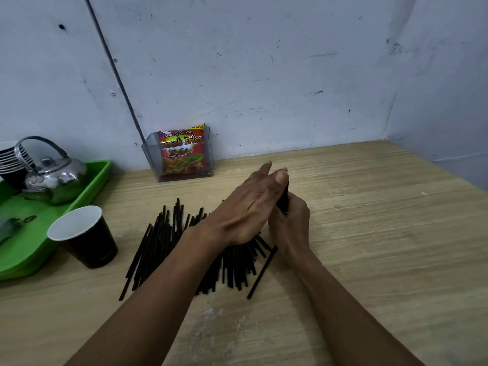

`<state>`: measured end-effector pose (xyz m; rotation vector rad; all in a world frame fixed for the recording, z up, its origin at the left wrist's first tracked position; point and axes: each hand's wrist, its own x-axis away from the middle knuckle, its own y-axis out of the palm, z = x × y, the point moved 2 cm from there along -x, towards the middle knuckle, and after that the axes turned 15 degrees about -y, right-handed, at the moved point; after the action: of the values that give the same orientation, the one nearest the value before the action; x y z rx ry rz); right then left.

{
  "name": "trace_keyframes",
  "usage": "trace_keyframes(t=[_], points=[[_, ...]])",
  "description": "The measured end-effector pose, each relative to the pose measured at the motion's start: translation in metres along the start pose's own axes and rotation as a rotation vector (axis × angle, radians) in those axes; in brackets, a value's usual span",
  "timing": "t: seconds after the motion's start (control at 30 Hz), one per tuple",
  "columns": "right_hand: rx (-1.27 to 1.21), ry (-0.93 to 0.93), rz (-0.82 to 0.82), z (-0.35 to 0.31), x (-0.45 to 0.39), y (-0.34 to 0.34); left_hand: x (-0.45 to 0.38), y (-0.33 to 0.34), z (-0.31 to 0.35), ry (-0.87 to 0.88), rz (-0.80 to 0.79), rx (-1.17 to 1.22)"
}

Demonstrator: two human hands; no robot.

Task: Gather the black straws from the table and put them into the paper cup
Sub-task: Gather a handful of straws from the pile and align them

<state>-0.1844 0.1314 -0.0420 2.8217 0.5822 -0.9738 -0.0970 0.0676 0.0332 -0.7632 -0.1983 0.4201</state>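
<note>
On my far left a green tray (87, 186) carries a kettle (52, 175). Just beside its near edge stands the paper cup (87, 236), upright. The black straws (163, 241) lie fanned on the table (369, 233), under my left hand (245, 207), which is flat with straight fingers. My right hand (290, 220) grips a bundle of straws (284, 199).

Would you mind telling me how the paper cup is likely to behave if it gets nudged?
The paper cup looks empty, so it is probably light and slides easily on the smooth table. It is tall with a narrower base, so a nudge near its rim might tip it.
</note>
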Motion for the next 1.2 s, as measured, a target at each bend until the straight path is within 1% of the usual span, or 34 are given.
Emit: trace_keyframes(t=[0.07,0.1,0.17,0.23,0.27,0.3,0.33,0.43,0.47,0.53,0.57,0.67,0.73,0.8,0.93,1.0,1.03,1.1,1.13,1.2], points=[[-0.006,-0.001,0.008,0.0,-0.001,0.0,0.003,-0.002,0.001,0.009,0.013,0.055],[-0.012,0.005,0.014,0.0,-0.001,0.0,0.003,-0.005,0.001,0.012,0.061,0.098],[-0.045,0.047,0.049,-0.001,-0.005,0.0,0.005,-0.012,0.0,0.027,0.235,0.14],[-0.104,0.107,0.117,0.0,-0.012,-0.005,0.009,-0.016,-0.006,0.049,0.431,0.065],[-0.14,0.136,0.15,0.001,-0.016,-0.008,0.012,-0.016,-0.009,0.038,0.481,0.016],[-0.184,0.169,0.18,0.001,-0.019,-0.012,0.014,-0.013,-0.013,0.014,0.485,-0.035],[-0.241,0.208,0.212,0.002,-0.022,-0.015,0.017,-0.007,-0.016,-0.01,0.452,-0.096],[-0.395,0.348,0.316,0.006,-0.028,-0.026,0.02,0.018,-0.02,-0.048,0.273,-0.366],[-0.424,0.392,0.335,0.007,-0.03,-0.03,0.019,0.027,-0.021,-0.049,0.238,-0.471],[-0.456,0.468,0.336,0.01,-0.032,-0.038,0.016,0.04,-0.022,-0.066,0.211,-0.648],[-0.454,0.498,0.324,0.011,-0.033,-0.041,0.014,0.044,-0.022,-0.081,0.208,-0.692],[-0.409,0.57,0.281,0.011,-0.032,-0.045,0.013,0.051,-0.022,-0.113,0.228,-0.722],[-0.372,0.615,0.228,0.01,-0.03,-0.044,0.013,0.054,-0.021,-0.142,0.253,-0.726],[-0.328,0.654,0.132,0.006,-0.029,-0.04,0.012,0.055,-0.021,-0.207,0.264,-0.703],[-0.268,0.669,-0.027,-0.003,-0.025,-0.031,0.009,0.051,-0.021,-0.32,0.281,-0.583],[-0.21,0.642,-0.116,-0.005,-0.023,-0.031,0.006,0.042,-0.023,-0.358,0.359,-0.493],[-0.149,0.615,-0.179,-0.006,-0.022,-0.031,0.005,0.034,-0.026,-0.382,0.415,-0.445],[0.077,0.546,-0.34,-0.008,-0.02,-0.032,0.003,0.015,-0.035,-0.457,0.485,-0.365],[0.218,0.514,-0.416,-0.009,-0.018,-0.032,0.001,0.005,-0.041,-0.503,0.486,-0.354],[0.443,0.469,-0.543,-0.015,-0.016,-0.028,-0.002,-0.012,-0.053,-0.581,0.436,-0.374]])
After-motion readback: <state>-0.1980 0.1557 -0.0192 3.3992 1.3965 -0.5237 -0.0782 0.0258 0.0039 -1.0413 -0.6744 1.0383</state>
